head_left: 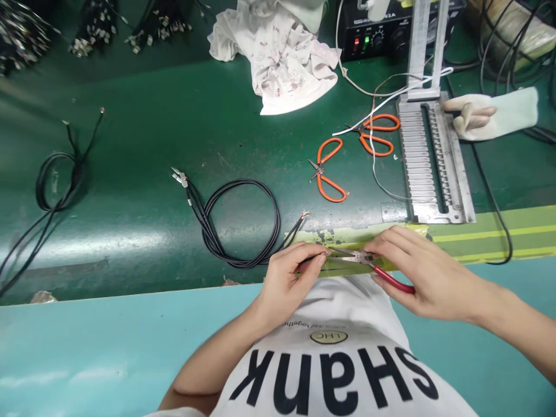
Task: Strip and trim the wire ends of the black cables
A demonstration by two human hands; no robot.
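Note:
Near the table's front edge, my left hand (291,278) pinches the end of a black cable, mostly hidden by the fingers. My right hand (425,275) grips red-handled long-nose pliers (393,280), whose jaws point left and reach the cable end at my left fingertips. The jaws look parted; whether they touch the wires I cannot tell. Left of my hands lies a coiled bundle of black cables (278,217), with metal connectors (179,177) at its left end and stripped wire ends (305,214) at its right.
Two orange-handled scissors (320,169) (377,134) lie right of centre, beside a slotted metal fixture (423,162) and a glove (495,114). Behind stand a black control box (391,35) and crumpled white cloth (286,63). Another black cable coil (54,179) is at left, with connector bundles (93,26) behind.

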